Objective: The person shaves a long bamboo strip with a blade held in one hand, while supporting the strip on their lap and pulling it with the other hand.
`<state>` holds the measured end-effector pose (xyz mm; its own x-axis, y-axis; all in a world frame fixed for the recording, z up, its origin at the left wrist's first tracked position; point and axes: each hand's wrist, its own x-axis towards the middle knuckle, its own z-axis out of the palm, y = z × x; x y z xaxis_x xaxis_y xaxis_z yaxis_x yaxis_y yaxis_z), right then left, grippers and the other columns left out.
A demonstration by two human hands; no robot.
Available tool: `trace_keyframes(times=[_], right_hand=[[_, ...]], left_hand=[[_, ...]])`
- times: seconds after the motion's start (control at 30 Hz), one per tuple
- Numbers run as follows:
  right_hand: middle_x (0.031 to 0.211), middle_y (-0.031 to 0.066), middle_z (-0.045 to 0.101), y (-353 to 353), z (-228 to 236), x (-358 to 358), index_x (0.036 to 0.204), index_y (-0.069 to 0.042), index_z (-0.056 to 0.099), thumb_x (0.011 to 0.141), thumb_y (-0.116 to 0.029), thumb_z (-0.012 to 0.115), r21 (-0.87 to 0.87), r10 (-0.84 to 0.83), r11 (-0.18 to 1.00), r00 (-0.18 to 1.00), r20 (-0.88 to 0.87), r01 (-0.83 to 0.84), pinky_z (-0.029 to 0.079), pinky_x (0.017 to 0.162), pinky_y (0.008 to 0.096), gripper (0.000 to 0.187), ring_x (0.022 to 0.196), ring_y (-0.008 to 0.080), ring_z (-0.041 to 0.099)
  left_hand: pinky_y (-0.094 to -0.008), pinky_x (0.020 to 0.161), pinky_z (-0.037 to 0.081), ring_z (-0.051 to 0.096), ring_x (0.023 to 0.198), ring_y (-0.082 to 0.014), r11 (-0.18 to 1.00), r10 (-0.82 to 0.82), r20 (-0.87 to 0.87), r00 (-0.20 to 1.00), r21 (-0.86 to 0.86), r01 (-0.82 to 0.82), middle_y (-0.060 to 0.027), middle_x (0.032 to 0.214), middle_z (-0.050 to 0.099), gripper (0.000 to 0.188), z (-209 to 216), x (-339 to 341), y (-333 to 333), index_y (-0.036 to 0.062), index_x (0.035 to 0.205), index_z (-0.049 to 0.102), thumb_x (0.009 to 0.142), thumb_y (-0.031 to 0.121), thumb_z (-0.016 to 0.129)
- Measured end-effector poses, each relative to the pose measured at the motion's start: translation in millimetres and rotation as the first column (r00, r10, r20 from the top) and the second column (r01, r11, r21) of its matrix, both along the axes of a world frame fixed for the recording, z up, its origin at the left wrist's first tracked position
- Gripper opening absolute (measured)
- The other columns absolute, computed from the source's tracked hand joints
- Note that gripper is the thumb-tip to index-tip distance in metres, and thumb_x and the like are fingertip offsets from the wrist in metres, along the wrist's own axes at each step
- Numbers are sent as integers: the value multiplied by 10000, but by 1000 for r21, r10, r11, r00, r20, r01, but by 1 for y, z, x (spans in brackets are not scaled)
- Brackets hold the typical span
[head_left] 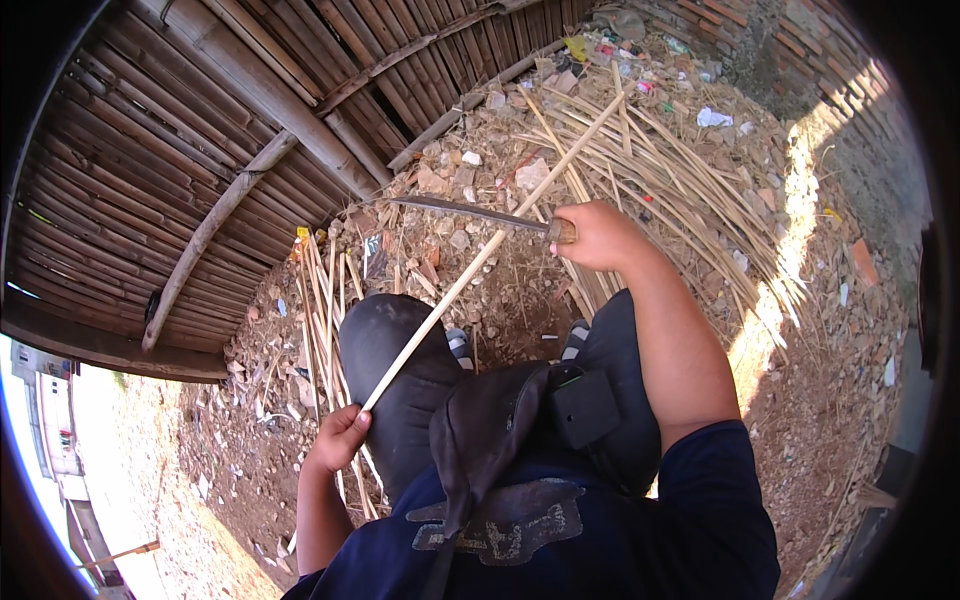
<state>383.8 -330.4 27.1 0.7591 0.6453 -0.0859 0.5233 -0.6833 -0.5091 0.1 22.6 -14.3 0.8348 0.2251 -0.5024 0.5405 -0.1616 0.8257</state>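
My left hand (343,437) is closed around the near end of a long, pale bamboo strip (432,324). The strip slants up and away to the right, over my left knee. In my right hand (602,236) is the wooden handle of a machete (470,210). Its dark blade points left and crosses the strip beyond my knees; I cannot tell whether the edge is biting into it. Beyond the right hand, a loose pile of bamboo strips (690,185) lies on the ground. More strips (322,300) lie beside my left leg.
A bamboo-slat wall (190,180) with thick poles rises on the left. A brick wall (850,90) stands at the far right. The dirt ground (800,400) is strewn with stones, brick pieces and litter. A black pouch (587,410) rests on my lap.
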Motion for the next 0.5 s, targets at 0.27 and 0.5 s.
trace_keyframes(times=[0.27, 0.5], right_hand=[[1062, 158, 710, 1, -6, 2, 1179, -127, 696, 820, -319, 754, -26, 7, 1000, 999, 33, -6, 542, 882, 462, 411, 1017, 347, 678], [1058, 154, 713, 2, -1, 1, 1190, -142, 696, 821, -321, 756, -50, 9, 999, 1000, -16, -9, 543, 877, 455, 415, 1011, 347, 681]], left_hand=[[-246, 494, 276, 340, 554, -37, 1000, 7, -6, 1000, -11, -8, 88, 611, 438, 424, -1, 0, 0, 120, 717, 494, 1036, 385, 585], [-246, 492, 276, 344, 553, -35, 1000, 12, -3, 1000, -7, -12, 86, 610, 444, 421, 2, 1, -3, 122, 718, 497, 1031, 387, 594]])
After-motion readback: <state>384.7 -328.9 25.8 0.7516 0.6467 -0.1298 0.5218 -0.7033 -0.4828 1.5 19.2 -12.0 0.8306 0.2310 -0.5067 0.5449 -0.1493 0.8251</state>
